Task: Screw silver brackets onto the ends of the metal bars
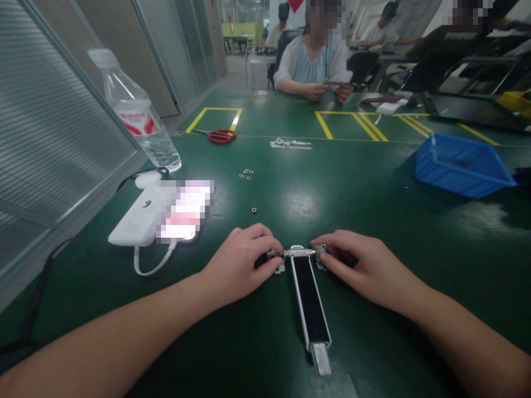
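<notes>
A long black pad with a silver metal frame (312,301) lies on the green table, a flat metal tongue at its near end. Across its far end runs a thin metal shaft (301,252). My left hand (243,257) is closed in a pinch at the shaft's left end, where a small metal bracket (280,269) shows partly below the fingers. At the right end, my right hand (363,257) pinches another small grey metal bracket (321,257) between thumb and fingers. Whether that bracket is seated on the shaft is too small to tell.
Beyond my hands lie a small nut (254,210) and several washers (248,177). Leftward are a phone (188,213), a white power bank (139,215) and a water bottle (139,119). Red-handled scissors (222,136), metal strips (290,144) and a blue bin (460,166) are farther off. A person sits opposite.
</notes>
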The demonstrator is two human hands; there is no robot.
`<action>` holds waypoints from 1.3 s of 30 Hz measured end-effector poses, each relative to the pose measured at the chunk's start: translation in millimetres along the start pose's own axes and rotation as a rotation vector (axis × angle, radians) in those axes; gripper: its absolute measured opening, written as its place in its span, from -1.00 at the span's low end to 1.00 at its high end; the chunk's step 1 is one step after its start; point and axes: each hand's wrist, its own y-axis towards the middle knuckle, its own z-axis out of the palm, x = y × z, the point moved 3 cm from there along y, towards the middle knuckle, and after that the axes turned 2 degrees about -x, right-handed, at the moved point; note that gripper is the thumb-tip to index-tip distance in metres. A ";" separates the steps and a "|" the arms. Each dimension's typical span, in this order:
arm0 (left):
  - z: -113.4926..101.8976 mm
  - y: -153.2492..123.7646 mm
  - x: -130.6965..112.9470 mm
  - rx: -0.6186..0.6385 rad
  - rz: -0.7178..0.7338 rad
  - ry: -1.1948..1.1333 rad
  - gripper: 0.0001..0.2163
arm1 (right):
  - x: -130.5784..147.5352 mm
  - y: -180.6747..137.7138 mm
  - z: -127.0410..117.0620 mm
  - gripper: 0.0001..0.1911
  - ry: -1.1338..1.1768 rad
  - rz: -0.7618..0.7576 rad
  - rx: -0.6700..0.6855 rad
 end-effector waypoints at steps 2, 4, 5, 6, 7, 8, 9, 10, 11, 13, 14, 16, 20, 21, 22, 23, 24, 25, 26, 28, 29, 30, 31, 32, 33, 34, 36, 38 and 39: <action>0.3 -0.6 0.4 -0.005 0.008 -0.003 -0.91 | 1.2 0.1 -0.4 -0.79 -0.003 -0.018 0.002; 0.5 -1.4 1.0 -0.006 0.014 -0.003 -0.91 | 1.7 0.0 -0.5 -0.79 -0.009 -0.031 -0.006; 0.6 -1.7 1.3 -0.008 0.016 -0.003 -0.91 | 1.7 0.0 -0.5 -0.79 -0.009 -0.034 -0.013; 0.6 -1.9 1.5 -0.008 0.018 -0.003 -0.91 | 1.5 -0.1 -0.5 -0.80 -0.008 -0.035 -0.019; 0.6 -2.1 1.8 -0.008 0.018 -0.005 -0.90 | 1.3 -0.1 -0.5 -0.80 -0.005 -0.035 -0.023; 0.7 -2.1 2.0 -0.006 0.016 -0.007 -0.89 | 1.1 0.0 -0.6 -0.80 -0.004 -0.033 -0.026; 0.7 -2.0 2.0 -0.004 0.015 -0.009 -0.89 | 1.1 0.1 -0.7 -0.80 -0.003 -0.031 -0.026; 0.6 -1.8 2.0 -0.004 0.015 -0.010 -0.89 | 1.1 0.2 -0.9 -0.80 -0.003 -0.031 -0.026; 0.5 -1.6 1.9 -0.004 0.013 -0.011 -0.89 | 1.1 0.4 -1.0 -0.80 -0.006 -0.030 -0.024; 0.4 -1.1 1.5 -0.003 0.010 -0.012 -0.88 | 1.1 0.7 -1.1 -0.80 -0.016 -0.028 -0.014; 0.3 -1.0 1.3 -0.001 0.009 -0.013 -0.88 | 0.9 0.8 -1.0 -0.79 -0.022 -0.027 -0.009; 0.2 -0.8 0.9 -0.001 0.009 -0.016 -0.87 | 0.0 0.9 -0.4 -0.79 -0.036 -0.025 -0.003; 0.1 -1.1 0.8 -0.006 0.019 -0.018 -0.86 | -2.5 0.6 1.5 -0.77 -0.045 -0.021 -0.003; 0.1 -1.1 1.0 -0.006 0.020 -0.019 -0.86 | -3.1 0.4 2.0 -0.77 -0.044 -0.019 -0.001; 0.2 -1.2 1.2 -0.004 0.020 -0.019 -0.86 | -3.5 0.3 2.5 -0.77 -0.041 -0.018 0.001; 0.2 -1.2 1.3 -0.001 0.019 -0.020 -0.86 | -3.8 0.1 2.9 -0.77 -0.039 -0.018 0.002; 0.3 -1.2 1.4 0.000 0.019 -0.020 -0.86 | -3.9 0.0 3.2 -0.77 -0.036 -0.020 0.000; 0.3 -1.3 1.5 -0.001 0.020 -0.021 -0.86 | -3.8 0.0 3.4 -0.77 -0.033 -0.022 -0.001; 0.4 -1.4 1.6 -0.003 0.020 -0.022 -0.86 | -3.5 0.1 3.5 -0.77 -0.029 -0.026 -0.002; 0.8 -1.7 2.0 -0.005 0.020 -0.025 -0.87 | -2.5 0.4 3.9 -0.76 -0.022 -0.035 -0.003; 1.1 -2.0 2.3 -0.008 0.022 -0.027 -0.87 | -1.9 0.6 4.1 -0.76 -0.020 -0.038 -0.004; 1.6 -2.3 2.7 -0.009 0.026 -0.029 -0.87 | -1.4 0.8 4.3 -0.77 -0.019 -0.041 -0.005; 2.1 -2.6 3.1 -0.010 0.031 -0.031 -0.87 | -1.0 0.9 4.5 -0.77 -0.018 -0.045 -0.007; 2.6 -2.8 3.5 -0.011 0.037 -0.033 -0.87 | -0.7 0.9 4.8 -0.77 -0.017 -0.050 -0.010; 3.0 -2.9 3.8 -0.013 0.042 -0.034 -0.87 | -0.5 0.9 5.0 -0.77 -0.015 -0.054 -0.012; 3.4 -2.9 4.1 -0.014 0.045 -0.032 -0.87 | -0.4 0.7 5.3 -0.77 -0.013 -0.058 -0.013; 4.0 -2.6 4.5 -0.011 0.042 -0.028 -0.87 | -0.6 0.1 6.0 -0.75 -0.007 -0.063 -0.010; 4.3 -2.2 4.3 -0.006 0.037 -0.022 -0.87 | -0.8 -0.3 6.3 -0.74 -0.004 -0.062 -0.007; 4.3 -2.0 4.0 -0.003 0.036 -0.019 -0.88 | -0.8 -0.4 6.3 -0.74 -0.004 -0.062 -0.005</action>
